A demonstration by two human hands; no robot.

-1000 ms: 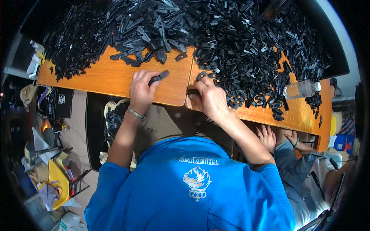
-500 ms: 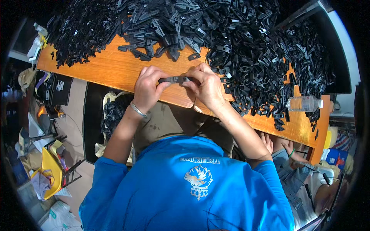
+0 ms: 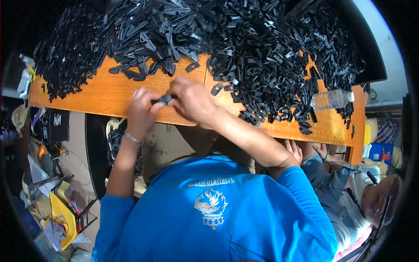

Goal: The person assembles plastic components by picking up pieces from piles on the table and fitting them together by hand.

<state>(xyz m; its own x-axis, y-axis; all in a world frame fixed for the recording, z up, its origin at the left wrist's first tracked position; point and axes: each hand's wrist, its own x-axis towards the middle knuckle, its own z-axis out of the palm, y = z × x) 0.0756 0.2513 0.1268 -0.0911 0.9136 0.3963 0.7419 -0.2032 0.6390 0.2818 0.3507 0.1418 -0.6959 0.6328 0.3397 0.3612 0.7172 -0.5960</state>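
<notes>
Over the front edge of the wooden table, a small black plastic part point(image 3: 164, 99) is pinched between my two hands. My left hand point(image 3: 142, 107), slightly blurred, grips its left end with thumb and fingers. At the other end, my right hand point(image 3: 192, 99) is closed on the part, its fingers hiding much of that side. Just beyond my hands lie long, pointed black plastic pieces point(image 3: 144, 41) in a heap. A loose black clip-like piece point(image 3: 217, 89) lies to the right of my right hand.
Small black parts point(image 3: 72, 56) are heaped at the far left, and black clips point(image 3: 262, 61) at the right. A clear plastic bottle point(image 3: 331, 100) lies on the table point(image 3: 104, 91). Beside me at the right sits another person, with hands point(image 3: 294, 150) below the table edge. A yellow chair point(image 3: 63, 216) stands lower left.
Both hands have shifted left with the black part, and my right hand now sits closer to my left. The part is turned and more covered by fingers. The whole view has shifted too.
</notes>
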